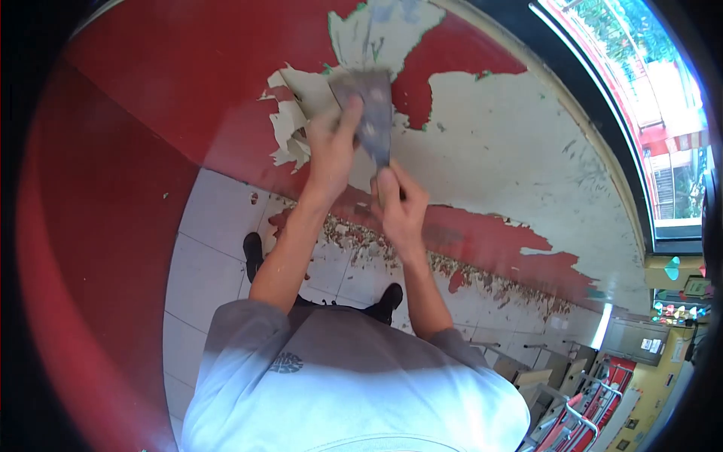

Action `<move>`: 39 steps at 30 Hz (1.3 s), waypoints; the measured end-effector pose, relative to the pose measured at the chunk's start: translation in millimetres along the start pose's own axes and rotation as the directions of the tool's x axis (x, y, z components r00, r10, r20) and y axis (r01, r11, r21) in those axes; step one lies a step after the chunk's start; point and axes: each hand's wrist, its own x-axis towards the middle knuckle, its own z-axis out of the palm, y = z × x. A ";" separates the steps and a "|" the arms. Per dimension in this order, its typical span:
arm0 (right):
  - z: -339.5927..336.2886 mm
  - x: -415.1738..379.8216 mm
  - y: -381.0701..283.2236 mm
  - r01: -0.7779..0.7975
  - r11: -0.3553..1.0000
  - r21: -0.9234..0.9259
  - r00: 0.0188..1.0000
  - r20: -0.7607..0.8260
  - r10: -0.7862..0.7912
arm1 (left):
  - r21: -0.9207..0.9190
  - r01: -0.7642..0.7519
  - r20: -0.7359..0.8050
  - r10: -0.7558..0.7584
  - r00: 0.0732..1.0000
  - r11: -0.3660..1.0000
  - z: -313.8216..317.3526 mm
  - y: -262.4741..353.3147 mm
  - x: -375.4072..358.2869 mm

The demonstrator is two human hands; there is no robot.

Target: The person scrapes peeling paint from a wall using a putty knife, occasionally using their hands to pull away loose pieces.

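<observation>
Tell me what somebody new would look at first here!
Probably the big pale patch on the red wall, right of the scraper. Next, that scraper at the upper middle, its handle in the right hand and the left hand by its blade. Below, flakes litter the white floor.

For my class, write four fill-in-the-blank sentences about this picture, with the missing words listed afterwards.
1. The scraper is held by its handle in the ____ hand's grip.
2. The peeling paint around the pale patches of wall is coloured ____.
3. Paint flakes lie scattered on the tiled ____.
4. The number of dark shoes in view is ____.

Missing words: right; red; floor; two.
</observation>
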 end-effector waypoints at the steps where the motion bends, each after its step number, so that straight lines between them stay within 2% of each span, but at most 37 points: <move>1: -0.5 -15.2 21.0 -0.016 0.999 0.038 1.000 -0.025 0.017 | 0.135 0.077 0.015 -0.080 0.997 0.988 -12.5 -19.7 -4.0; 2: -1.8 -27.6 29.7 -0.009 0.999 0.039 1.000 -0.014 0.009 | 0.071 0.094 0.041 -0.097 0.994 0.993 -12.2 -32.4 -13.9; 4: -6.4 -56.8 40.1 -0.227 0.934 0.274 0.968 -0.045 0.248 | 0.015 0.121 0.057 -0.122 0.991 0.992 -11.9 -63.9 -34.2; 5: -9.0 -67.6 44.1 -0.231 0.932 0.280 0.966 -0.046 0.253 | 0.008 0.162 0.082 -0.162 0.983 0.987 -14.7 -82.8 -41.8; 8: -27.8 -81.8 41.9 -0.203 0.952 0.228 0.971 -0.078 0.225 | -0.035 0.238 0.173 -0.229 0.958 0.971 -5.5 -67.6 -52.7; 10: -41.7 -87.0 34.8 -0.237 0.950 0.202 0.971 0.008 0.240 | -0.065 0.275 0.229 -0.254 0.940 0.959 -2.2 -57.4 -53.3; 11: -49.3 -89.7 32.8 -0.230 0.952 0.203 0.972 0.006 0.234 | -0.063 0.198 0.220 -0.180 0.959 0.978 -6.6 -55.7 -49.2; 13: -63.7 -96.1 31.8 -0.283 0.941 0.184 0.958 0.097 0.269 | -0.061 0.084 0.181 -0.072 0.981 0.995 -18.3 -56.7 -40.8; 14: -69.1 -100.8 31.6 -0.278 0.942 0.189 0.960 0.097 0.264 | -0.057 0.080 0.183 -0.068 0.981 0.995 -24.2 -56.6 -39.9; 16: -75.2 -111.3 31.5 -0.365 0.909 0.202 0.930 0.114 0.348 | -0.065 0.121 0.064 -0.117 0.991 0.990 -32.6 -49.2 -42.8; 17: -76.0 -115.2 30.5 -0.361 0.908 0.211 0.932 0.114 0.344 | -0.056 0.117 0.066 -0.113 0.991 0.992 -35.2 -47.4 -45.9; 19: -77.3 -123.7 27.8 -0.404 0.894 0.193 0.915 0.094 0.393 | 0.137 0.025 0.023 -0.028 0.999 0.990 -38.9 -49.4 -53.8; 20: -77.6 -126.9 26.1 -0.402 0.894 0.200 0.916 0.090 0.392 | 0.144 0.024 0.028 -0.028 0.999 0.989 -39.6 -52.1 -56.5; 22: -78.3 -132.0 22.2 -0.356 0.913 0.200 0.935 0.086 0.345 | 0.231 -0.164 0.144 0.133 0.981 0.959 -37.9 -53.2 -61.6; 23: -80.3 -134.4 18.7 -0.355 0.912 0.206 0.935 0.079 0.347 | 0.235 -0.162 0.152 0.128 0.980 0.958 -39.2 -51.1 -62.0; 25: -89.6 -136.7 12.1 -0.350 0.931 0.106 0.937 0.041 0.347 | 0.401 -0.330 0.184 0.277 0.943 0.854 -33.2 -18.0 -61.3; 26: -96.2 -137.9 11.5 -0.349 0.931 0.110 0.937 0.028 0.348 | 0.385 -0.374 0.084 0.371 0.925 0.844 -27.6 6.5 -61.9; 27: -104.2 -140.9 10.7 -0.342 0.935 0.095 0.939 -0.014 0.345 | 0.372 -0.414 -0.019 0.453 0.891 0.830 -17.9 37.7 -65.1; 28: -111.5 -143.7 10.2 -0.337 0.938 0.080 0.938 -0.056 0.341 | 0.282 -0.614 -0.119 0.661 0.741 0.737 3.4 74.4 -72.7; 29: -118.1 -146.6 11.6 -0.293 0.950 0.110 0.950 -0.081 0.302 | 0.279 -0.611 -0.108 0.656 0.747 0.741 2.8 70.4 -74.2; 30: -123.1 -149.8 10.9 -0.296 0.948 0.112 0.948 -0.088 0.307 | 0.278 -0.669 0.159 0.653 0.740 0.689 -0.7 66.9 -81.9; 31: -126.8 -151.5 9.6 -0.324 0.936 0.141 0.928 -0.147 0.343 | 0.258 -0.726 0.412 0.608 0.679 0.637 16.6 57.7 -88.7; 32: -129.4 -151.1 8.8 -0.346 0.922 0.173 0.904 -0.201 0.377 | 0.219 -0.780 0.635 0.521 0.570 0.586 34.1 49.2 -101.5; 33: -132.3 -150.8 11.0 -0.390 0.917 0.082 0.890 -0.221 0.398 | 0.166 -0.823 0.813 0.397 0.426 0.544 64.7 36.1 -120.6; 34: -153.1 -169.2 71.4 -0.394 0.916 0.080 0.891 -0.212 0.402 | 0.104 -0.852 0.934 0.245 0.261 0.514 114.2 16.3 -139.0; 35: -185.8 -206.8 127.5 -0.320 0.917 -0.237 0.821 -0.553 0.143 | 0.033 -0.868 0.994 0.079 0.082 0.496 105.3 15.3 -158.2; 36: -128.4 -192.9 196.4 -0.323 0.781 -0.534 0.652 -0.724 -0.225 | -0.045 -0.871 0.990 -0.092 -0.103 0.488 104.8 12.7 -159.7; 37: -162.4 -184.2 108.5 -0.316 0.780 -0.541 0.657 -0.717 -0.231 | -0.043 -0.874 0.992 -0.085 -0.097 0.484 102.6 12.4 -163.9; 38: -122.6 -155.9 22.2 -0.397 0.855 -0.335 0.915 -0.075 0.396 | 0.090 -0.774 0.962 -0.255 -0.094 0.626 97.5 13.5 -166.4; 39: -141.1 -166.9 60.2 -0.193 0.806 -0.560 0.961 0.056 0.269 | 0.239 -0.652 0.900 -0.417 -0.129 0.719 90.2 15.6 -165.5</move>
